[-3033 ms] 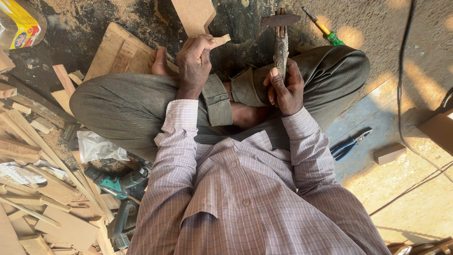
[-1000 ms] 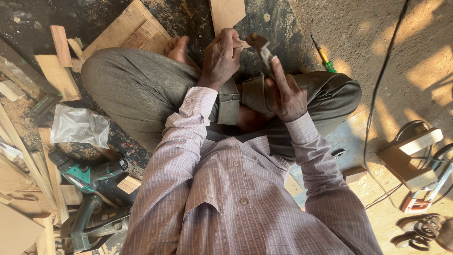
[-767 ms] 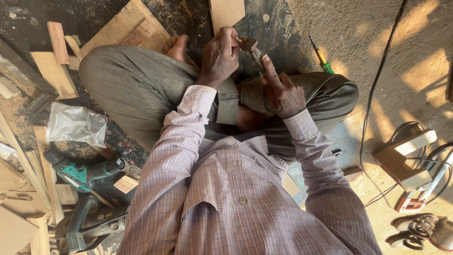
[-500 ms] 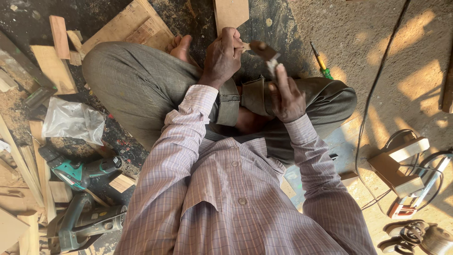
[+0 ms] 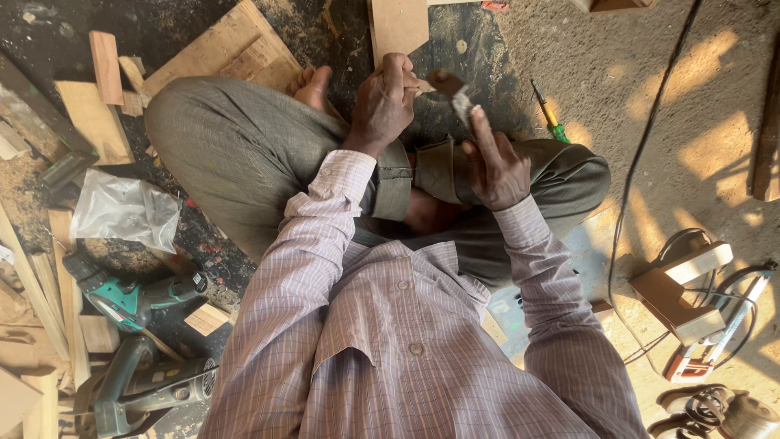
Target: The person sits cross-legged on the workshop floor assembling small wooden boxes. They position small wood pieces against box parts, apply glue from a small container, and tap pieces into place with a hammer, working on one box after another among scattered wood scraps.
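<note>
I sit cross-legged on the floor, in grey trousers and a checked shirt. My left hand (image 5: 383, 104) pinches a small pale wooden piece (image 5: 423, 84) just below a wooden board (image 5: 398, 28) that lies on the dark ground. My right hand (image 5: 494, 167) grips the handle of a hammer (image 5: 455, 91). The hammer head tilts left, close to the piece in my left fingers. The lower part of the handle is hidden in my palm.
A green-handled screwdriver (image 5: 549, 115) lies right of my knee. A teal cordless drill (image 5: 134, 297), another power tool (image 5: 138, 390), a plastic bag (image 5: 122, 210) and wood offcuts (image 5: 97, 122) fill the left side. A black cable (image 5: 650, 138) and a wooden block (image 5: 678, 289) lie on the right.
The hammer stood upright in my right hand three seconds ago; it has since tipped down and left toward my left hand. My left hand stays by the board.
</note>
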A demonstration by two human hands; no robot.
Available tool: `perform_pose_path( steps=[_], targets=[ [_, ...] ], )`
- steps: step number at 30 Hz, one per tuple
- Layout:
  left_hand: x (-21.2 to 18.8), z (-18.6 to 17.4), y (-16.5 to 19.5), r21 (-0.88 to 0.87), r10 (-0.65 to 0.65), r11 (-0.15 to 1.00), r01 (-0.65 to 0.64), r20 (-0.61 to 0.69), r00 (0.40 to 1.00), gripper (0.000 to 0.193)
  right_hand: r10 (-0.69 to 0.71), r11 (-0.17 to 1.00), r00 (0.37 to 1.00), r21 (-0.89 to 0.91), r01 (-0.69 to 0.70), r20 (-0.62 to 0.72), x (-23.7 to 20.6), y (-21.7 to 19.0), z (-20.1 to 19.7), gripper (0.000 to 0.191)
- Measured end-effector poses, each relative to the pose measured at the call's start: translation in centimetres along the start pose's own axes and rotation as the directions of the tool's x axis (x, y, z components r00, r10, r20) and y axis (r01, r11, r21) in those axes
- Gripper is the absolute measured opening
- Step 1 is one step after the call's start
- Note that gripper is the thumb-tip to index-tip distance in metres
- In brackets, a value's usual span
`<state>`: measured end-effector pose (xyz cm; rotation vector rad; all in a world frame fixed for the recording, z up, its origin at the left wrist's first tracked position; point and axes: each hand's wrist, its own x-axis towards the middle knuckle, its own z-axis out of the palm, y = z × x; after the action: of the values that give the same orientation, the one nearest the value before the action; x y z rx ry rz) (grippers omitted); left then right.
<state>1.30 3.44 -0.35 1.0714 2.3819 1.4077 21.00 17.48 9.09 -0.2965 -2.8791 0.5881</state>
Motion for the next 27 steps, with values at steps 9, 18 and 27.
perform_pose_path(
  steps=[9,18,27],
  targets=[
    [-0.6,-0.1,-0.1,-0.003,0.018,1.000,-0.019,-0.029,0.999,0.039,0.034,0.999,0.999,-0.007,-0.034,0.009,-0.6,0.6,0.6,0.058],
    [-0.1,-1.8,-0.7,0.090,-0.211,0.962,0.259,-0.356,0.910,0.091,0.032,0.996,0.998,0.083,-0.028,-0.045,-0.5,0.9,0.8,0.056],
    [1.9,-0.1,-3.3,0.024,-0.630,0.775,0.632,0.112,0.769,0.054,-0.067,0.993,0.994,0.092,0.075,-0.085,-0.2,2.8,0.4,0.055]
  ],
)
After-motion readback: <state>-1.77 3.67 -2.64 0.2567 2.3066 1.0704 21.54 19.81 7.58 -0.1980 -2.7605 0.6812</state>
